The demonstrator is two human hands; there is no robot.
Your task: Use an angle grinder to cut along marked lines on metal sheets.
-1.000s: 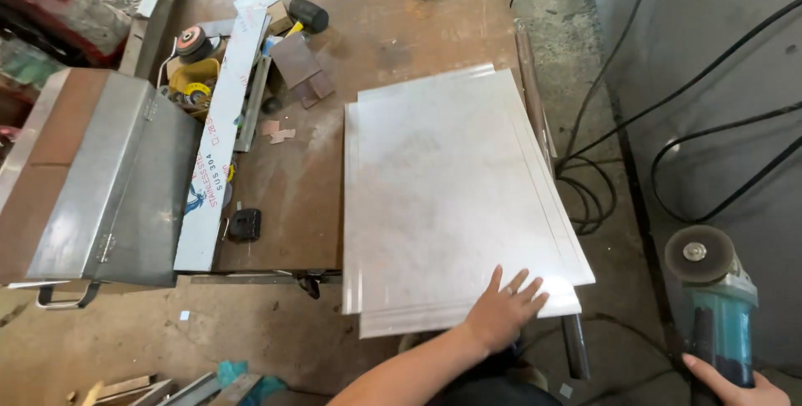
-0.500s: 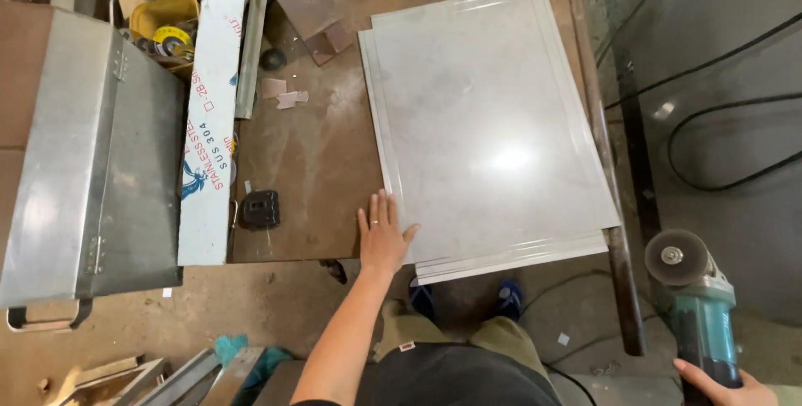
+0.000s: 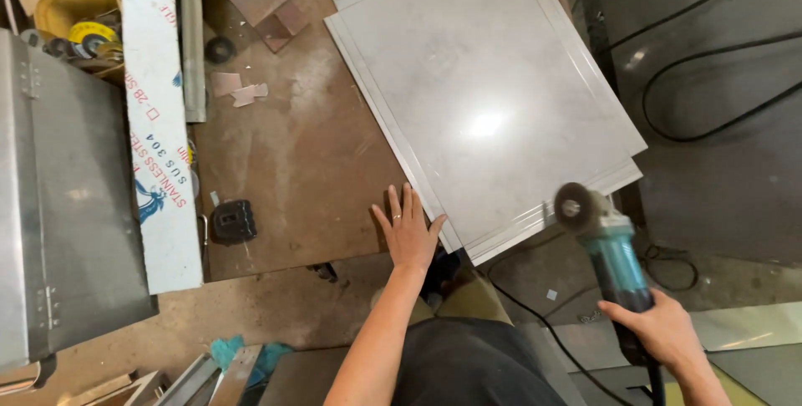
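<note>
My left hand (image 3: 408, 230) lies flat, fingers spread, on the rusty brown workbench (image 3: 301, 155) at its near edge, just touching the left corner of a stack of shiny metal sheets (image 3: 484, 97). My right hand (image 3: 656, 331) grips the handle of a teal angle grinder (image 3: 603, 243). Its round disc points toward the near edge of the sheets and hangs just off it.
A long white strip with print (image 3: 154, 114) lies along the bench's left side, next to a folded grey metal box (image 3: 58, 197). A small black tape measure (image 3: 232, 220) sits near the bench edge. Black cables (image 3: 710, 88) loop on the floor at the right.
My left hand slid left along the bench's near edge, off the sheets and onto bare bench. The grinder came up from low right toward the sheets' near edge.
</note>
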